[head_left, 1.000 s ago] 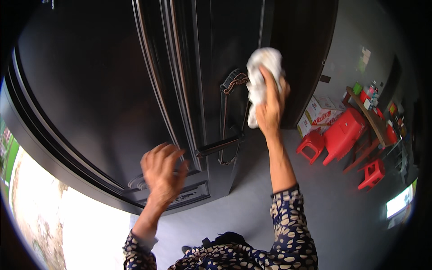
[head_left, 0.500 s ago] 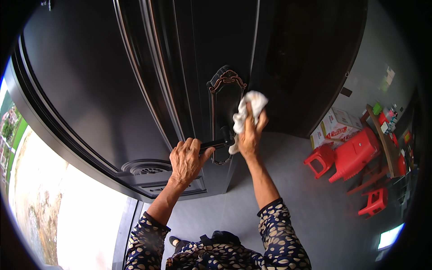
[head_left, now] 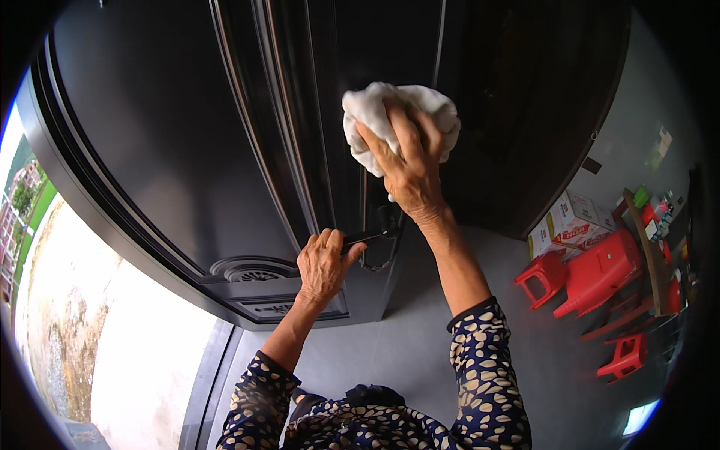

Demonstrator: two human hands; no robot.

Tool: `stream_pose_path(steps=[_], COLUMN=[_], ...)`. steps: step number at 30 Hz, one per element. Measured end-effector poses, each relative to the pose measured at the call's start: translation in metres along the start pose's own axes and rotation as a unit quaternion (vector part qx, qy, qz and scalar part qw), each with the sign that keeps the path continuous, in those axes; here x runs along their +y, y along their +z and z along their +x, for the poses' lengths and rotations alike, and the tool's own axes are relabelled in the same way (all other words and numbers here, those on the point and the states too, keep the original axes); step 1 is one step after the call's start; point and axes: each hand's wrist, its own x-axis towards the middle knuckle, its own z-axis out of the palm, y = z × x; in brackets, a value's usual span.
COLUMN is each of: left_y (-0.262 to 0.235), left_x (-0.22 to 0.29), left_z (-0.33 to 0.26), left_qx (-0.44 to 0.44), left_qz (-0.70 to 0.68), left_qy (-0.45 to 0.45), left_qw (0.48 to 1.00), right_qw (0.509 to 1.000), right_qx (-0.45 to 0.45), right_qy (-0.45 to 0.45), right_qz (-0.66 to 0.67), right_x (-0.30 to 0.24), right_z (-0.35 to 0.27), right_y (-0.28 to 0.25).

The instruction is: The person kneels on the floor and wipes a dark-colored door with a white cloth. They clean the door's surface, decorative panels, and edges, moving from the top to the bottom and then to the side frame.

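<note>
A tall dark door (head_left: 187,150) with raised mouldings fills the upper half of the head view. My left hand (head_left: 322,264) grips its dark lever handle (head_left: 371,236), fingers wrapped around it. My right hand (head_left: 405,169) presses a crumpled white cloth (head_left: 397,116) flat against the door's edge, just above the handle plate, which is mostly hidden by the hand and cloth. Both forearms wear dark sleeves with pale spots.
Red plastic stools (head_left: 596,274) and a smaller red stool (head_left: 624,354) stand on the grey floor at right, next to a cardboard box (head_left: 574,221) and a shelf of small items (head_left: 660,225). Bright outdoor ground (head_left: 82,315) shows at left beyond the door.
My right hand has carried the cloth down from high on the door to the lock area and now spreads it wider over the edge. My left hand came to grip the lever handle.
</note>
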Motion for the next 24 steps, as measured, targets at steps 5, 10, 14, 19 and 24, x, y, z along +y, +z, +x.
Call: stream_pose_path(steps=[5,10,14,19,24], left_y=[-0.01,-0.01,-0.004,-0.008,-0.028], left_x=[-0.002,-0.001,-0.002,0.003,-0.002], left_z=[-0.002,-0.001,0.0,0.003,0.011], left_qx=[-0.048,-0.049,-0.011,-0.03,0.036], left_qz=[-0.032,-0.058,-0.058,-0.1,-0.067], left_qy=[-0.015,-0.003,0.033,0.046,0.119], left_qw=[0.998,0.997,0.998,0.993,0.99], right_qw=[0.998,0.987,0.966,0.899,0.924], right_qx=[0.047,-0.05,-0.116,-0.132,0.043], right_qy=[0.033,0.137,0.214,0.367,0.349], right_qz=[0.03,0.061,0.083,0.198,0.148], right_x=[-0.005,-0.019,-0.05,-0.062,-0.051], right_z=[-0.063,-0.144,-0.214,-0.238,-0.152], right_y=[0.015,-0.005,-0.015,-0.032,-0.021])
